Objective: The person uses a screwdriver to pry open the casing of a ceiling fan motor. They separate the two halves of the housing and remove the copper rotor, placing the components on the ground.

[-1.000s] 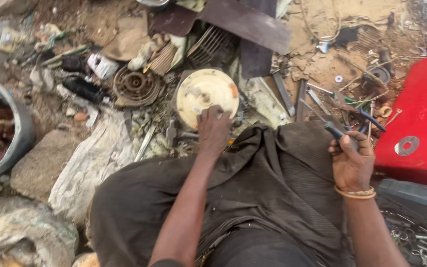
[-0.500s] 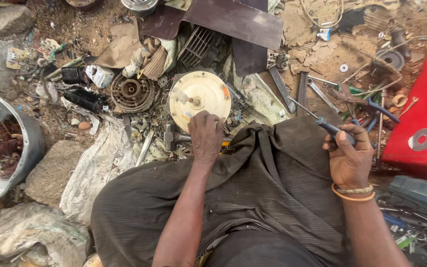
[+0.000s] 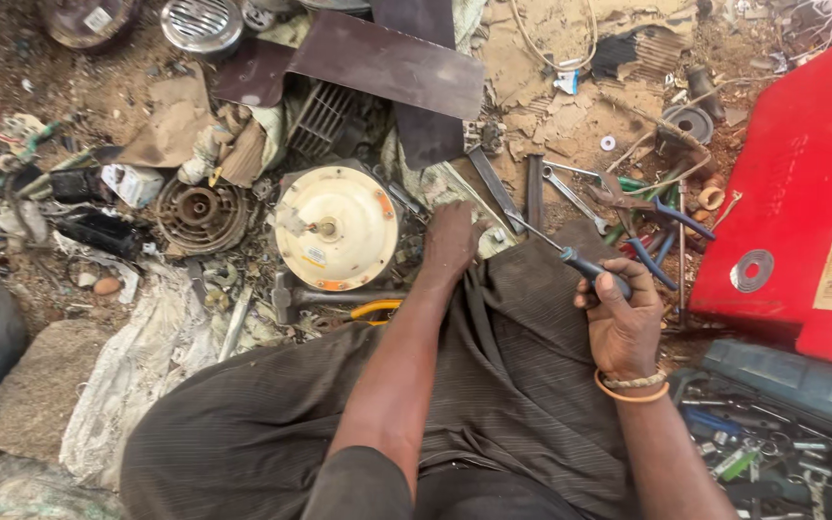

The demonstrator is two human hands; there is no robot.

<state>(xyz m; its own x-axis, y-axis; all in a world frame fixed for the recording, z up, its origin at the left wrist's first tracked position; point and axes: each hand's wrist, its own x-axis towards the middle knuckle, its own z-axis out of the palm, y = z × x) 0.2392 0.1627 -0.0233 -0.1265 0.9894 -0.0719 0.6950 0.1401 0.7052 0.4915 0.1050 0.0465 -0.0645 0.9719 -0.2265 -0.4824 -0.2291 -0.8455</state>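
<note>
We sit on the bare ground [image 3: 98, 87] with our dark robe [image 3: 493, 385] spread across our knees like a working apron, and the cream round motor housing [image 3: 337, 227] lies flat just beyond the cloth's far edge, shaft stub pointing up, which keeps its face open to us and within easy reach. Our left hand [image 3: 450, 241] stretches forward past the robe's edge and rests palm down on the ground just to the right of the housing; its fingers curl downward and we cannot tell whether they pinch anything small beneath them. Our right hand [image 3: 620, 323] is closed firmly around the dark handle of a screwdriver [image 3: 570, 258], whose thin shaft slants up and to the left over the cloth, tip in the air and touching nothing, held ready rather than in use. An orange bangle sits on that wrist. Spare tools lie fanned on the ground beyond the right hand: flat spanners [image 3: 532, 188] and blue-handled pliers [image 3: 662, 241], kept close so that a change of tool needs only a short reach. A rusty ribbed disc [image 3: 199, 210] lies just left of the housing, a brown fan blade [image 3: 387, 63] lies farther off beyond it, and a red metal casing [image 3: 801, 183] fills the right edge of the view, with an open tray of small bits [image 3: 772, 453] near our right elbow.
</note>
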